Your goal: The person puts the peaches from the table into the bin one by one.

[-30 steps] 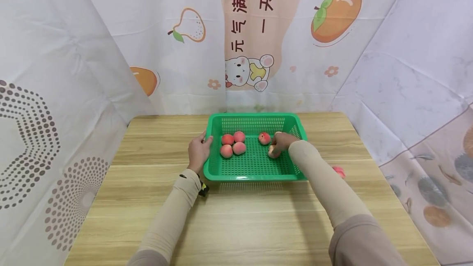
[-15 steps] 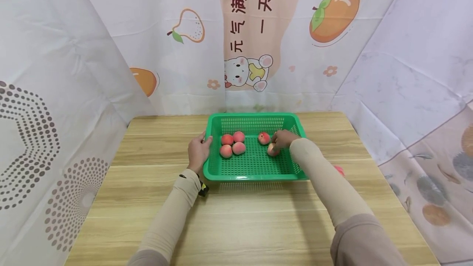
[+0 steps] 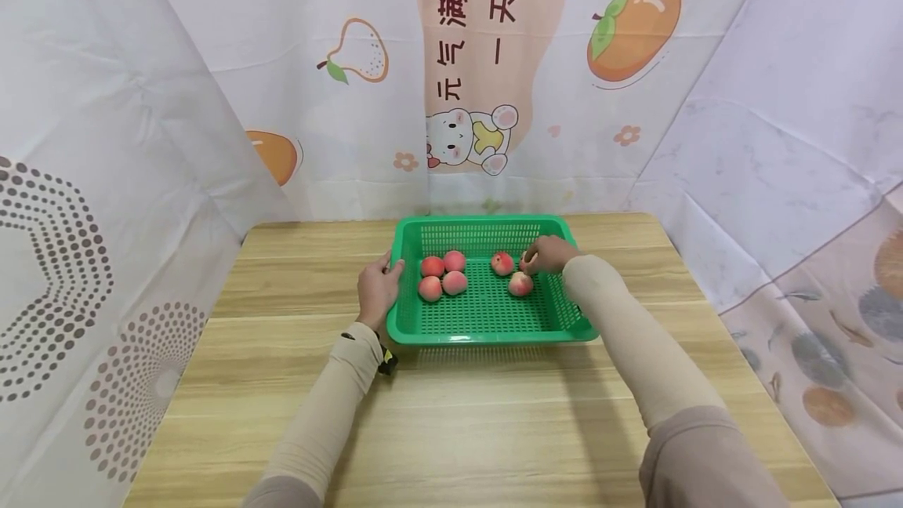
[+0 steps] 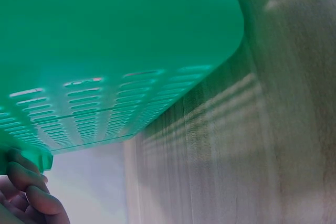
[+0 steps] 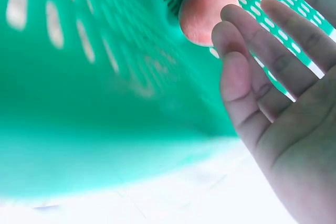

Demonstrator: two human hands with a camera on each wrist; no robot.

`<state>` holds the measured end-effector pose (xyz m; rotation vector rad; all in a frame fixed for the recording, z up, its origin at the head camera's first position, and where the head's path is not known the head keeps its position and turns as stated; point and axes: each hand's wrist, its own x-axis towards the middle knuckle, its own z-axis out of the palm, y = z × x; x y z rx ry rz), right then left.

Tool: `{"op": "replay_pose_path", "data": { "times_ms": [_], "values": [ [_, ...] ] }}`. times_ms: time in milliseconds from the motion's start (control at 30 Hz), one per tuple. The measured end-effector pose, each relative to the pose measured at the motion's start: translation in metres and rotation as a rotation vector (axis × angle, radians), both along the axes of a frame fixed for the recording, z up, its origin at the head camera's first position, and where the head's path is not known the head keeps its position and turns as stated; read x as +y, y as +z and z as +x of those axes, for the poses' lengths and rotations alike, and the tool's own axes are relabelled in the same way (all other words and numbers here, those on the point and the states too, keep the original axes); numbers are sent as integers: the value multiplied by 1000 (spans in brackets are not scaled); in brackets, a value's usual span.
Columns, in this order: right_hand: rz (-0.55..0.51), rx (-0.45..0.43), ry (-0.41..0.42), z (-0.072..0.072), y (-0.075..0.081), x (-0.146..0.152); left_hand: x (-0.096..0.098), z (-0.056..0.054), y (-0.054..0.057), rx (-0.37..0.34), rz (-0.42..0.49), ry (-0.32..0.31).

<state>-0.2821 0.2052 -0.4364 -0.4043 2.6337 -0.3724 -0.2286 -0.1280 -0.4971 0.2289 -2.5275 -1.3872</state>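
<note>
On the wooden table stands a green plastic basket (image 3: 458, 339) with slotted walls. My left hand (image 3: 378, 288) grips its left rim, thumb on top; its curled fingers (image 4: 34, 187) show at the rim in the left wrist view. Several red-pink peaches (image 3: 455, 282) sit together in the basket's left half. Toward the right lie a red peach (image 3: 502, 263) and a paler peach (image 3: 520, 284). My right hand (image 3: 553, 253) reaches inside over the right wall, partly covering a third peach. In the right wrist view its loosely extended fingertips are close beside a peach (image 5: 207, 14).
A small black object (image 3: 388, 361) with a yellow mark shows at the left wrist. Printed curtains (image 3: 339, 139) stand behind the table and along both sides. The basket's right wall (image 5: 105, 103) runs close beside the right hand.
My right hand has let go of the paler peach and moved slightly back, to the peach behind it. The left hand stays on the rim. A pink item right of the basket is now hidden.
</note>
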Motion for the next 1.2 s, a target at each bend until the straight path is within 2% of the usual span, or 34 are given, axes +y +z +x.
{"op": "replay_pose_path", "data": {
  "times_ms": [267, 600, 800, 967, 1200],
  "values": [
    [5, 4, -26, -4, 13, 14, 0, 0, 0, 16, -7, -4],
    [-66, 120, -15, -3, 23, 32, -2, -1, -2, 18, -10, 5],
    [-59, 132, -48, -1, 31, 52, -1, -3, -2, 10, -3, 1],
    [-103, 133, -87, 1, 38, 68, -1, -4, -1, 16, -3, 19],
    [-98, 123, -109, 6, 36, 86, 0, -4, -3, 12, -6, 10]
  ]
}}
